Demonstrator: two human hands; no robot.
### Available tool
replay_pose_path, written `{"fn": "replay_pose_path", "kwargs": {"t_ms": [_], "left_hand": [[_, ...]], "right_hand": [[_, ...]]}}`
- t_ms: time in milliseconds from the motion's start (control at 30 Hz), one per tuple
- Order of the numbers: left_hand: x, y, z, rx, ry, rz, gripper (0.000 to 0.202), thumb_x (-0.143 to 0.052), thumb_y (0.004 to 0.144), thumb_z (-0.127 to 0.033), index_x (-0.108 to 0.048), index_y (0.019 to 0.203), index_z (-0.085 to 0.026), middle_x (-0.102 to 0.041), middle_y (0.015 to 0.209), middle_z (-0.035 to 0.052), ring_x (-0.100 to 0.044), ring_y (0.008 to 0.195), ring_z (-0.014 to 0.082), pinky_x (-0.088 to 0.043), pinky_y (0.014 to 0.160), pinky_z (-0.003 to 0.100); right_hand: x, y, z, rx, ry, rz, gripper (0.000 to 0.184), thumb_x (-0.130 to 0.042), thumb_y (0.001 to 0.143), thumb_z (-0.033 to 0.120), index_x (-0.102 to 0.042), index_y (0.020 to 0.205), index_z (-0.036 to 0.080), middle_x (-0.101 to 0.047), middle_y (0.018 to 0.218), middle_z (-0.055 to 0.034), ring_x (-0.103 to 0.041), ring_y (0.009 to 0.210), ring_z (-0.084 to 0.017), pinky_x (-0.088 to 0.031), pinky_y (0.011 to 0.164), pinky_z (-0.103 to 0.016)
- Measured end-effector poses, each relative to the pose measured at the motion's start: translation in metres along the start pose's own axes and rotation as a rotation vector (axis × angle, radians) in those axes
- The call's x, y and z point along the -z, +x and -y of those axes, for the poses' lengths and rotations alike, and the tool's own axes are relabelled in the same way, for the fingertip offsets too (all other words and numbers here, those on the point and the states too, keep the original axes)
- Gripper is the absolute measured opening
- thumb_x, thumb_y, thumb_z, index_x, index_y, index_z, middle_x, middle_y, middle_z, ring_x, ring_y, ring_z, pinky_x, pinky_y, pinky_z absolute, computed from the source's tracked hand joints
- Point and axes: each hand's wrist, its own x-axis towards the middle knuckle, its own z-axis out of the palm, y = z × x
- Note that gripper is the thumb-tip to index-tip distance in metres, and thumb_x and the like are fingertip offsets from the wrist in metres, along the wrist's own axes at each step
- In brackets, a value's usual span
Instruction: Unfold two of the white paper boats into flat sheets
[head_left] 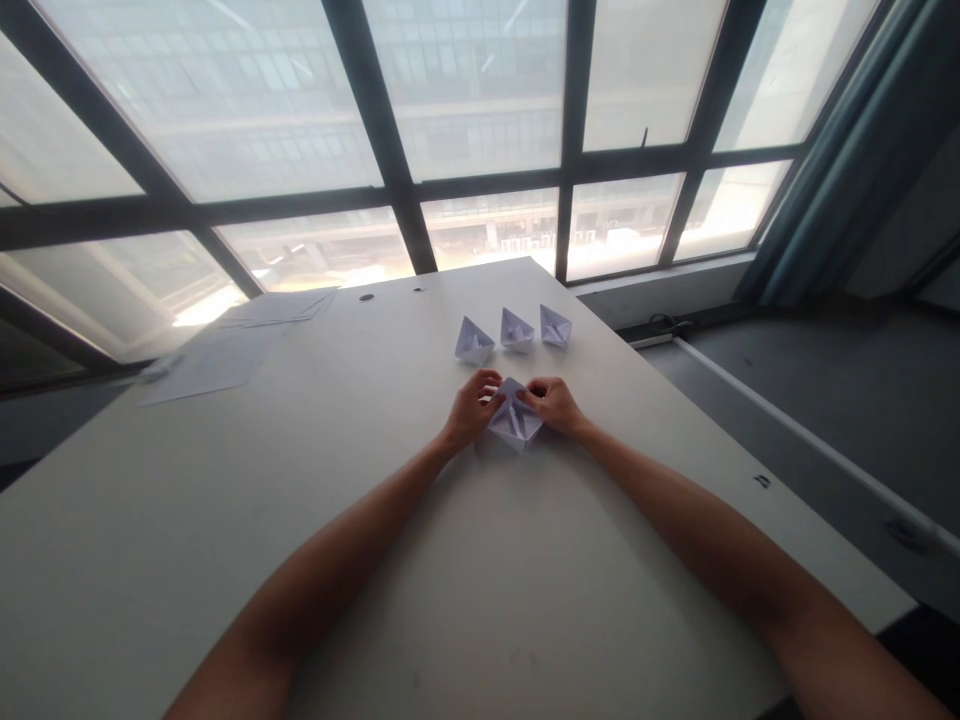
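Pale bench (pixel 161 520), contents listed left to right. Item one: loose white paper sheets (pixel 212 367), lying flat toward the far left of the bench. Item two: left hand (pixel 471 408), closed, fingers pinching the left side of a folded white paper diamond (pixel 514 424), which rests on the bench in front of the person, with creases showing. Item three: right hand (pixel 551 403), also closed, pinching the paper's right side. Item four: three folded paper boats, standing upright in a row just beyond the hands, (pixel 475 341), (pixel 517 330) and (pixel 556 325), each set slightly apart. Behind the bench: dark-framed window (pixel 382 120). Far right: teal curtain (pixel 832 190).
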Motion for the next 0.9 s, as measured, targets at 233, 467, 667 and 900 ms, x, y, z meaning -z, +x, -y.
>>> {"fn": "replay_pose_path", "kwargs": {"t_ms": [233, 467, 667, 900], "left_hand": [[0.0, -0.003, -0.008, -0.25, 0.281, -0.073, 0.022, -0.068, 0.088, -0.04, -0.072, 0.096, -0.02, -0.066, 0.11, 0.0068, -0.067, 0.091, 0.0177, -0.063, 0.069, 0.03], [0.0, -0.001, -0.002, -0.211, 0.363, -0.159, 0.021, -0.076, 0.081, -0.035, -0.078, 0.096, -0.021, -0.07, 0.105, 0.0067, -0.069, 0.084, 0.0187, -0.063, 0.067, 0.032], [-0.001, 0.003, -0.007, -0.073, 0.223, -0.182, 0.019, -0.072, 0.082, -0.035, -0.077, 0.084, -0.017, -0.071, 0.097, 0.0092, -0.069, 0.083, 0.0203, -0.059, 0.061, 0.028], [0.0, 0.006, -0.014, 0.041, 0.013, -0.253, 0.022, -0.068, 0.082, -0.036, -0.073, 0.086, -0.015, -0.072, 0.097, 0.0097, -0.066, 0.091, 0.0225, -0.053, 0.079, 0.033]], "right_hand": [[0.001, -0.001, 0.004, 0.004, -0.059, -0.079, 0.034, -0.062, 0.079, 0.045, -0.059, 0.062, 0.016, -0.052, 0.057, 0.0022, -0.045, 0.056, -0.012, -0.033, 0.052, -0.024], [-0.003, -0.008, 0.008, 0.081, -0.204, -0.07, 0.025, -0.064, 0.082, 0.036, -0.064, 0.065, 0.017, -0.061, 0.062, 0.0014, -0.051, 0.058, -0.012, -0.038, 0.058, -0.025], [-0.008, -0.01, 0.017, 0.086, -0.099, -0.069, 0.021, -0.066, 0.082, 0.037, -0.069, 0.075, 0.018, -0.068, 0.071, -0.0021, -0.06, 0.066, -0.015, -0.046, 0.064, -0.027], [-0.001, -0.006, 0.017, 0.011, 0.313, 0.06, 0.053, -0.069, 0.082, 0.047, -0.063, 0.126, 0.018, -0.068, 0.119, -0.0139, -0.067, 0.097, -0.024, -0.054, 0.078, -0.035]]}}
